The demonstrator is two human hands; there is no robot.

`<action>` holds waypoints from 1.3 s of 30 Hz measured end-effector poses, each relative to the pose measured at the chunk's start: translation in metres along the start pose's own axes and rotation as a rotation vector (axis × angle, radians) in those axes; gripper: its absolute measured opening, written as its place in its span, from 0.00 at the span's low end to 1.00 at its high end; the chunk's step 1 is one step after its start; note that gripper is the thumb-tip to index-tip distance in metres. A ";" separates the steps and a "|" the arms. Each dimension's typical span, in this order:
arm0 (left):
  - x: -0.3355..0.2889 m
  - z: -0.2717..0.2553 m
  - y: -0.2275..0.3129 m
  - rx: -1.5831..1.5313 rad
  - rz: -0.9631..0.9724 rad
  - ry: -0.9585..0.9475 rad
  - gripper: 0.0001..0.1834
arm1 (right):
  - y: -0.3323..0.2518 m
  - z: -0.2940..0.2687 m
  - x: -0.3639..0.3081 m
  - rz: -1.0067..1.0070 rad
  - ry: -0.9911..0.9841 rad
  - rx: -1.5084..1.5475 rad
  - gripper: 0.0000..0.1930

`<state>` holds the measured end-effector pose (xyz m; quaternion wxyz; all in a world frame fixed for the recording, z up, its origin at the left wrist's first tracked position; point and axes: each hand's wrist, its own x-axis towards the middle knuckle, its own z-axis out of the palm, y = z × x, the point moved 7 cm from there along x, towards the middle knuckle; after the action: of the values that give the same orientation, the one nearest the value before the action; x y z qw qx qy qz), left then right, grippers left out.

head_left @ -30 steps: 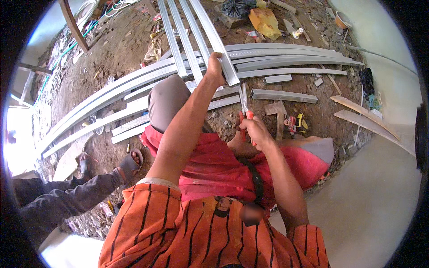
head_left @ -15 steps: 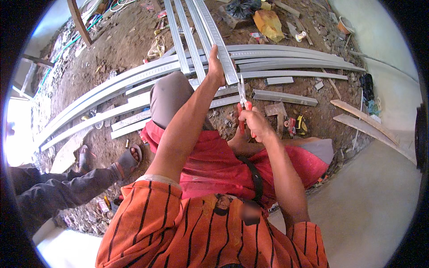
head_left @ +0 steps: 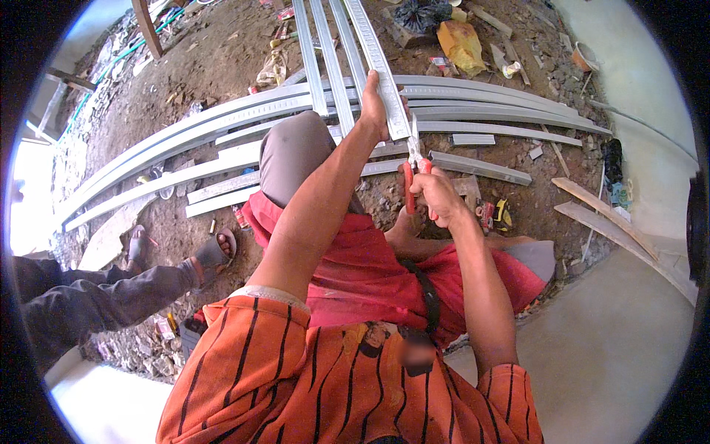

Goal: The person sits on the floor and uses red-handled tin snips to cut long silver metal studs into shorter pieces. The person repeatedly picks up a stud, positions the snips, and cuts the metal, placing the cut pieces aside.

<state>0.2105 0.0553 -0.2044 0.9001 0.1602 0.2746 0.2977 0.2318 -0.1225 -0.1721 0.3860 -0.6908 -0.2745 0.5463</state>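
Note:
My left hand (head_left: 376, 109) is wrapped round a long silver metal channel (head_left: 372, 46) close to its near end, thumb side up. In my right hand (head_left: 439, 196) is a pair of tin snips (head_left: 410, 181) with red handles, which stand apart. The snips' pale blades point away from me, right beside the channel's near end; whether they touch the metal is hard to make out. Left of the held piece, more metal channels (head_left: 310, 55) run nearly parallel to it, their near ends close to my grey-clad knee (head_left: 292, 159).
Long metal profiles (head_left: 510, 111) lie crosswise on rough dirt, with short offcuts (head_left: 473, 139) nearby. A yellow-and-black tape measure (head_left: 503, 214) lies right of my right hand. Wooden strips (head_left: 606, 214) rest by the right wall. Another person's sandalled foot (head_left: 214, 251) is at left.
The whole scene has shifted slightly rightward in view. Both hands, the channel and the snips keep nearly the same places relative to each other. The other person's foot has barely moved.

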 end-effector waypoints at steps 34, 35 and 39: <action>-0.001 0.003 0.002 -0.122 0.049 -0.106 0.37 | -0.016 0.034 -0.011 0.084 -0.110 0.305 0.16; -0.001 0.003 0.001 -0.115 0.055 -0.121 0.37 | -0.014 0.032 -0.009 0.096 -0.105 0.324 0.16; -0.001 0.006 0.001 -0.068 0.081 -0.117 0.37 | -0.016 0.024 -0.008 0.117 -0.101 0.330 0.16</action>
<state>0.2134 0.0549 -0.1986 0.9068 0.1575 0.2045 0.3332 0.2070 -0.1142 -0.1571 0.4474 -0.6047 -0.1596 0.6393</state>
